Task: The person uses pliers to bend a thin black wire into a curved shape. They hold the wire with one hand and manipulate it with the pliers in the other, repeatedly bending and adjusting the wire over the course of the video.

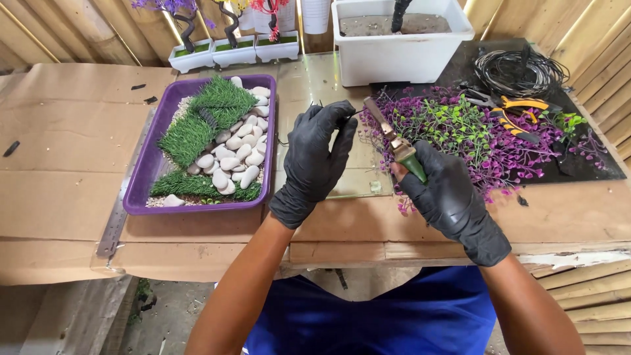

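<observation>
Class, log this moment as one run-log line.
left gloved hand: pinches thin dark wire | right gloved hand: grips green-handled pliers | beside: purple tray of white pebbles

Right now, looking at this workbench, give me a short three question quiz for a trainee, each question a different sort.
1. True or false: the right hand holds pliers with a green handle.
2. What fills the purple tray? A) coiled wire B) white pebbles and fake grass C) soil
3. Fill in: the left hand pinches a thin piece of dark ____ near the pliers' tip.

Key
1. True.
2. B: the pebbles lie between strips of grass.
3. Wire, as far as can be told. The coil of wire lies at the far right, beyond the purple leaves and the orange cutters.
</observation>
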